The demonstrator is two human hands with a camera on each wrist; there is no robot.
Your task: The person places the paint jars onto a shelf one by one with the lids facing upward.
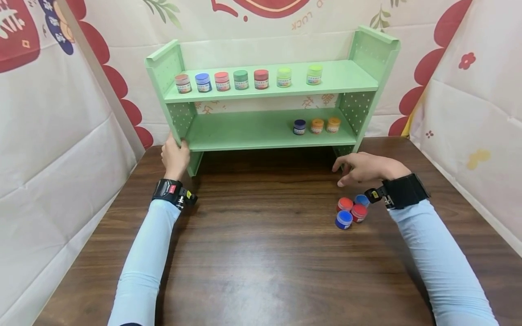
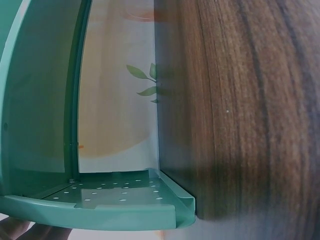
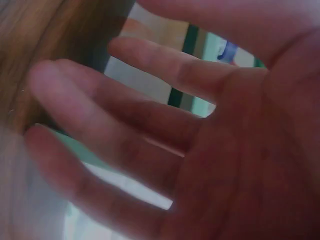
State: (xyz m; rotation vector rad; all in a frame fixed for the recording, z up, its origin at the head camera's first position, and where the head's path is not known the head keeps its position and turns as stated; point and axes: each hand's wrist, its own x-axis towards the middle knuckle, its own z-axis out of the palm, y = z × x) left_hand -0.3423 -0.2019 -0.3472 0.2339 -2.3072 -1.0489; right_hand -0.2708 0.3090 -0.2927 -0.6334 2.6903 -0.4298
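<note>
A light-green two-tier shelf point(image 1: 271, 148) stands at the back of the table. My left hand point(image 1: 175, 158) grips its left side panel low down, fingers on the outer side; in the left wrist view only the fingers point(image 2: 42, 232) show past the panel edge. Near the shelf's right foot, my right hand point(image 1: 363, 166) hovers with loosely bent fingers and holds nothing. In the right wrist view its palm and spread fingers point(image 3: 110, 125) fill the picture. Just in front of it on the table are red jars point(image 1: 359, 212) and blue jars point(image 1: 344, 219), clustered together.
Several small paint jars point(image 1: 241, 80) stand in a row on the upper tier. A dark blue jar point(image 1: 299, 127) and two orange jars point(image 1: 317, 126) sit at the right of the lower tier. Printed cloth point(image 1: 469, 117) walls the brown wooden table point(image 1: 261, 253) at the back and sides.
</note>
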